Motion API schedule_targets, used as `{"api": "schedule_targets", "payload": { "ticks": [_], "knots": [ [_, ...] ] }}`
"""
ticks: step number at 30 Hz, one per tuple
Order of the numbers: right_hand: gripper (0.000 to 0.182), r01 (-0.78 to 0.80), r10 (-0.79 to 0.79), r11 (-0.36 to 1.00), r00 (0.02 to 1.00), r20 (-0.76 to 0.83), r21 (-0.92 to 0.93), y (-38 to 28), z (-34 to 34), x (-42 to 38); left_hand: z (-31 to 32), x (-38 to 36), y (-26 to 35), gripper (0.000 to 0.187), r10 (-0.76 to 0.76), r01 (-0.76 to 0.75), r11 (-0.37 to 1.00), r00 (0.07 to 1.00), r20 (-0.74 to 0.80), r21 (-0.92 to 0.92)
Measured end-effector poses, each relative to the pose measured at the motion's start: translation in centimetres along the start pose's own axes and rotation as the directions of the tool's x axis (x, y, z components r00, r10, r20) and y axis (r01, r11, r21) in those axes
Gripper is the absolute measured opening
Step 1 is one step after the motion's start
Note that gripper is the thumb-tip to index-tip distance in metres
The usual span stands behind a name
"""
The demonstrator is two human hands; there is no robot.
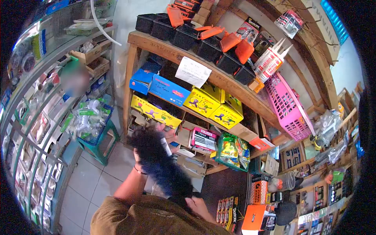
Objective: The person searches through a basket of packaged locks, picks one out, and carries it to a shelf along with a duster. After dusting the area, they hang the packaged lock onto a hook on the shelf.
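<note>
I read "SKY" on yellow boxes (199,102); left hand (137,158) spreads behind the duster (166,172); right hand's (197,205) grip, I can't tell.

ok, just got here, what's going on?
A person has a dark, fluffy duster-like thing in front of a wooden shelf of boxed goods. The left hand is at its far end, partly hidden by the fluff; the right hand is at its near end, grip not clear. Yellow boxes and a pink basket sit beyond.
</note>
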State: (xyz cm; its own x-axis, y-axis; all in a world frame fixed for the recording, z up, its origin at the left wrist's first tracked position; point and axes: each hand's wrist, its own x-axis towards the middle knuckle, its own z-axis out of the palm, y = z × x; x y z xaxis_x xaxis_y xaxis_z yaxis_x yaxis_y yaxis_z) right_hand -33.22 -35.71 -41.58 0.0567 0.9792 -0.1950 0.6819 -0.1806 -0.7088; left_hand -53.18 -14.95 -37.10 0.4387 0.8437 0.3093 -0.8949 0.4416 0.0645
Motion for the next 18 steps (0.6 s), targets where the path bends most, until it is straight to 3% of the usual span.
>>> {"api": "schedule_targets", "payload": {
  "ticks": [1, 2, 4, 5, 6, 7, 8, 9, 11, 12, 13, 15, 17, 18],
  "knots": [
    [0.039, -0.005, 0.005, 1.0, 1.0, -0.005, 0.006, 0.3, 0.3, -0.1, 1.9, -0.4, -0.5, 0.064, 0.039, -0.039, 0.999, 0.999, -0.001, -0.02],
    [0.038, -0.045, 0.047, 0.997, 0.998, -0.038, 0.07, 0.9, 0.7, -0.3, 2.8, 0.0, -0.3, 0.066, 0.092, -0.08, 0.993, 0.986, -0.142, 0.086],
    [0.037, -0.082, 0.094, 0.987, 0.992, -0.079, 0.141, 1.3, 1.0, -0.8, 3.1, 0.3, -0.6, 0.068, 0.063, -0.055, 0.997, 0.989, -0.136, 0.061],
    [0.038, 0.016, -0.016, 1.0, 0.998, -0.061, -0.001, 1.4, 0.8, -1.1, 3.0, 0.5, -1.0, 0.068, 0.089, -0.081, 0.995, 0.984, -0.151, 0.061],
    [0.04, 0.117, -0.122, 0.983, 0.992, -0.025, -0.14, 1.0, 0.5, -1.4, 2.0, 0.8, -1.2, 0.069, 0.013, -0.009, 0.998, 0.997, -0.071, 0.063],
    [0.04, 0.117, -0.122, 0.983, 0.992, -0.028, -0.139, 0.5, 0.1, -1.7, 1.3, 1.0, -1.4, 0.069, -0.062, 0.061, 0.996, 0.998, 0.009, 0.071],
    [0.041, -0.031, 0.027, 0.997, 0.998, -0.064, -0.073, -0.2, -0.4, -2.0, 0.9, 0.4, -1.7, 0.069, -0.033, 0.029, 0.996, 0.998, 0.049, 0.081],
    [0.042, -0.18, 0.179, 0.984, 0.98, -0.089, -0.001, -0.6, -0.6, -2.3, 3.2, -0.2, -1.2, 0.068, -0.04, 0.043, 0.998, 0.998, -0.057, 0.043],
    [0.038, -0.244, 0.252, 0.966, 0.962, -0.108, 0.084, -0.3, -0.1, -2.5, -1.2, -0.2, -1.5, 0.067, -0.041, 0.064, 0.989, 0.985, 0.167, -0.132],
    [0.037, -0.106, 0.106, 0.994, 0.991, -0.085, 0.011, -0.6, 0.0, -2.9, 1.4, -0.4, -1.9, 0.066, -0.016, 0.037, 0.975, 0.995, 0.098, -0.219],
    [0.036, 0.039, -0.042, 0.998, 0.998, -0.051, -0.059, -1.1, 0.0, -3.1, 3.4, -0.2, -2.4, 0.065, 0.021, -0.011, 0.999, 0.978, -0.208, 0.048],
    [0.033, -0.049, 0.05, 0.998, 0.999, 0.02, -0.049, -1.7, 0.0, -3.4, 1.0, -0.2, -2.6, 0.065, -0.146, 0.148, 0.989, 0.985, -0.097, 0.017],
    [0.035, -0.061, 0.059, 0.998, 0.995, -0.074, -0.018, -1.0, 0.5, -3.8, -0.3, -0.4, -2.4, 0.065, -0.173, 0.172, 0.983, 0.985, -0.008, -0.058],
    [0.035, -0.066, 0.064, 0.998, 0.995, -0.071, -0.02, -0.9, 0.8, -3.8, 0.7, -1.0, -2.1, 0.064, -0.129, 0.17, 0.928, 0.982, 0.141, -0.333]
  ]
}}
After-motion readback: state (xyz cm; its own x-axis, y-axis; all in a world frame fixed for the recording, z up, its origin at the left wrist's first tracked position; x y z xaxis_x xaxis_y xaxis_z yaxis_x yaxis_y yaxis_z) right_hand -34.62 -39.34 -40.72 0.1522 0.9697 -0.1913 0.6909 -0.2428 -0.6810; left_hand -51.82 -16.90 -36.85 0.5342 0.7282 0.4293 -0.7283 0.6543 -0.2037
